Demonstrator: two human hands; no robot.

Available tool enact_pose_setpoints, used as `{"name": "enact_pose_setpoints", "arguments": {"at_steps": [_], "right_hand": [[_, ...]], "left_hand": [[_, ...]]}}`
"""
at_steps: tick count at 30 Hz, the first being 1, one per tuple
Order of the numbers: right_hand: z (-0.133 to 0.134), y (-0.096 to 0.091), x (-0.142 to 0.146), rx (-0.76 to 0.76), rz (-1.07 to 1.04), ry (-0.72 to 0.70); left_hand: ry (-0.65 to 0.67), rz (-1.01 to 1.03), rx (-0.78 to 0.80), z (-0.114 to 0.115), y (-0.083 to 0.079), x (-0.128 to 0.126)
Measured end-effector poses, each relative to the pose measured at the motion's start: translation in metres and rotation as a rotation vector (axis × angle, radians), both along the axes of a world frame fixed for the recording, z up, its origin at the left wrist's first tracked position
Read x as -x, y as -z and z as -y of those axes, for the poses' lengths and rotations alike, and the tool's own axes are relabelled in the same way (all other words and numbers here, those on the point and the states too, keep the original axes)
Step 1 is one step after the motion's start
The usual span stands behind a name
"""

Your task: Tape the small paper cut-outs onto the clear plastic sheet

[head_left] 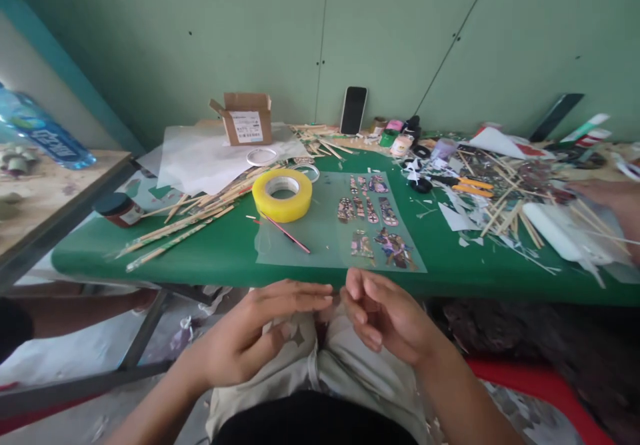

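One left hand (247, 335) and one right hand (395, 317) hover loosely open above the lap (373, 375), near a plastic sheet (327, 228).

A phone (353, 110) stands by the green wall (390, 32), near an open cardboard box (247, 122).

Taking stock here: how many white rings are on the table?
2: one ring in front of the cardboard box, another ring partly hidden behind the yellow tape roll. Others may be buried.
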State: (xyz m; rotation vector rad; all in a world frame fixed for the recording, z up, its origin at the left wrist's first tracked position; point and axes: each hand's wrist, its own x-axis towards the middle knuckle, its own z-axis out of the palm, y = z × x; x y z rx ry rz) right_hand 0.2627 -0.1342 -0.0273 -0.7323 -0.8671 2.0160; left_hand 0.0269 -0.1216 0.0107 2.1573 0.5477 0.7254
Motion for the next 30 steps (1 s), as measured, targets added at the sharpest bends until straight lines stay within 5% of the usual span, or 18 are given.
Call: {"name": "enact_pose_setpoints", "arguments": {"at_steps": [12, 20, 24, 30], "right_hand": [[0.024, -0.006, -0.028, -0.15, 0.592, 0.295], [-0.002, -0.033, -0.055, -0.609, 1.118, 0.638], [-0.047, -0.056, -0.074, -0.856, 1.215, 0.632], [-0.095, -0.081, -0.089, -0.906, 1.204, 0.357]], "left_hand": [[-0.133, -0.257, -0.562, 0.011, -0.008, -0.016], [-0.361, -0.22, -0.749, -0.01, 0.013, -0.043], [-0.451, -0.028, -0.47, -0.037, 0.019, -0.073], [-0.505, 0.265, 0.031, -0.085, 0.016, -0.102]]}}
